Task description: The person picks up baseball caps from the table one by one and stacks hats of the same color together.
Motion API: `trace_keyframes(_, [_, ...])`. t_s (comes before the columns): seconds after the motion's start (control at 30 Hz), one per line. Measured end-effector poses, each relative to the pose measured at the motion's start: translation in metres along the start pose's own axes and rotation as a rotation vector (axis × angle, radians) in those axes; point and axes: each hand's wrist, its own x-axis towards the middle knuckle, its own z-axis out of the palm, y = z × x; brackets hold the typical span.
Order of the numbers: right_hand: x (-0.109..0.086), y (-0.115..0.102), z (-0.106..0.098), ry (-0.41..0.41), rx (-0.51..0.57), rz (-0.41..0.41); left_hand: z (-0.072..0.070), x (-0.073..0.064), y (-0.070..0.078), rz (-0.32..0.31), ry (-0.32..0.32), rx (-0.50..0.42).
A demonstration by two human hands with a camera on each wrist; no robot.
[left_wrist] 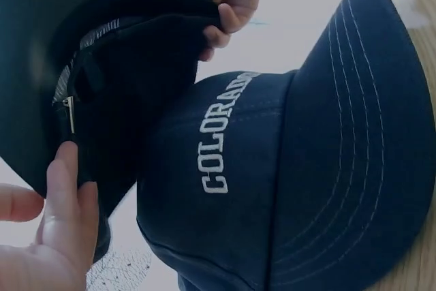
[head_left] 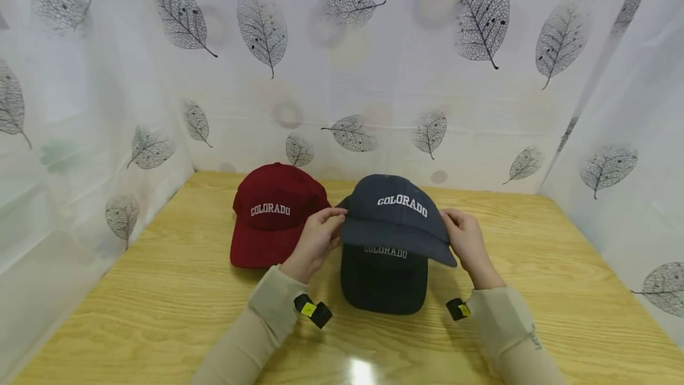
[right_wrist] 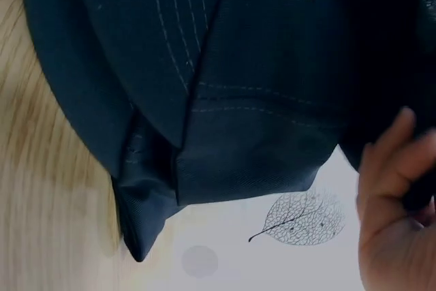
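Note:
A navy baseball cap lettered COLORADO is held up between both hands. My left hand pinches one side of its rim, and my right hand grips the opposite side. Directly beneath is a darker COLORADO cap, standing on the table with its brim towards me. The left wrist view shows the raised cap's dark inside, tilted beside the lower cap's crown. In the right wrist view, a second brim shows under the lower cap's brim. A red COLORADO cap sits left of my left hand.
The caps stand on a light wooden table. A white curtain printed with leaves hangs behind it and along both sides. Black straps with yellow marks hang near both cuffs.

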Motion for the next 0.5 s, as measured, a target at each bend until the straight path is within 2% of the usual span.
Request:
trace_keyframes(0.13, [0.000,0.001,-0.002,-0.025,0.022,0.005,-0.002,0.001,-0.001,-0.045,-0.028,0.003])
trace_keyframes(0.27, [-0.002,0.002,0.000,-0.099,-0.011,0.004,-0.006,0.005,-0.005,-0.082,-0.033,0.049])
trace_keyframes(0.33, [-0.003,0.003,0.001,-0.147,-0.062,-0.012,-0.009,0.006,-0.007,-0.104,-0.051,0.124])
trace_keyframes(0.5, [-0.005,0.007,0.003,-0.227,-0.208,-0.078,-0.015,0.009,-0.014,-0.146,-0.133,0.400])
